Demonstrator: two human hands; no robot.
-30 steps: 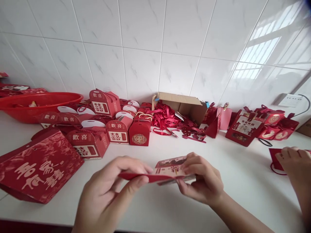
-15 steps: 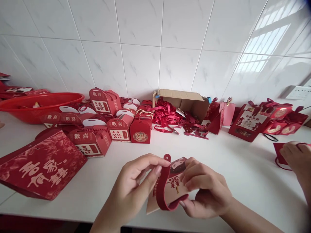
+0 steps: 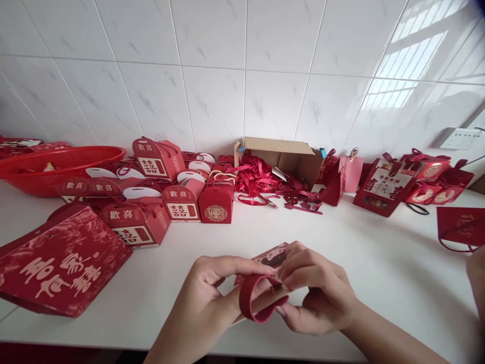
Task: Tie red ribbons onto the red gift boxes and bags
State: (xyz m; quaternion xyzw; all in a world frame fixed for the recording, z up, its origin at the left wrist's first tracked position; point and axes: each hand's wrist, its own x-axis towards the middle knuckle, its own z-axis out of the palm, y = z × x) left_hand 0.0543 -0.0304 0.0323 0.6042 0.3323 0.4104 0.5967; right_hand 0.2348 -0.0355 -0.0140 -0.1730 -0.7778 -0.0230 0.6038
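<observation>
My left hand (image 3: pixel 204 298) and my right hand (image 3: pixel 316 290) both grip a flat red paper box blank (image 3: pixel 271 257) with a printed picture, just above the white counter (image 3: pixel 379 273) near its front edge. A red strap of the blank (image 3: pixel 250 303) curls into a loop between my fingers. My left thumb and forefinger pinch the strap's upper end. My right fingers press on the blank where the strap meets it. Most of the blank is hidden behind my hands.
Several folded red gift boxes (image 3: pixel 182 199) stand at the back left by a red basin (image 3: pixel 56 164). A large red bag (image 3: pixel 60 260) lies at left. A cardboard box (image 3: pixel 288 156) spills red ribbons (image 3: pixel 261 182). More red boxes (image 3: pixel 390 184) and a flat red bag (image 3: pixel 460 227) sit right; another person's hand (image 3: pixel 478 283) shows at the right edge.
I have bent the strap over from flat into a closed loop against the blank. The other person's hand has drawn back from the flat red bag at right.
</observation>
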